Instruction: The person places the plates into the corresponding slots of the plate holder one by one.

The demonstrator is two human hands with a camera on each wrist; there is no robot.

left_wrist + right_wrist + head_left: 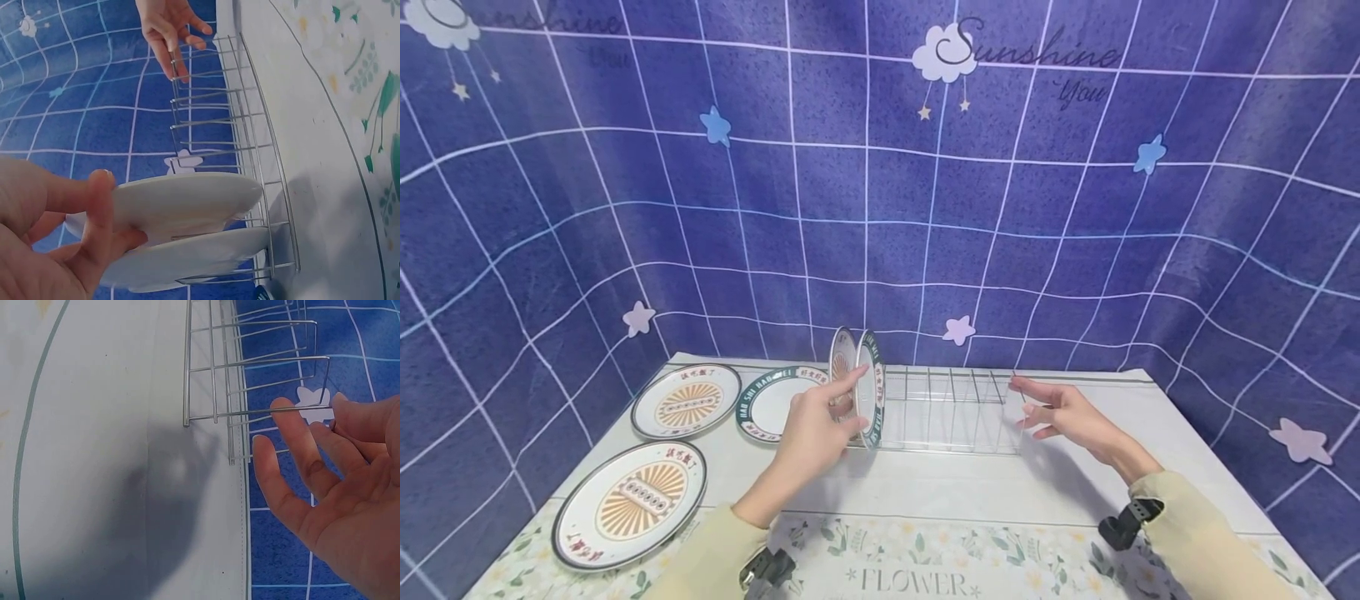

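Grn-rim plate (872,392) upright, pinched in L hand (820,423).

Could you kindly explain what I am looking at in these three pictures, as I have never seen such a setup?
There is no machine here: two bare hands belonging to one person do the work. The wide picture comes from a head-worn camera looking forward and down; the other two come from cameras on each wrist. The left hand grips a green-rimmed plate, roughly upright at the left end of a wire rack. A second upright plate is beside it. The right hand pinches the rack's other end. Lying flat to the left are two sunburst plates and another green-rimmed one.
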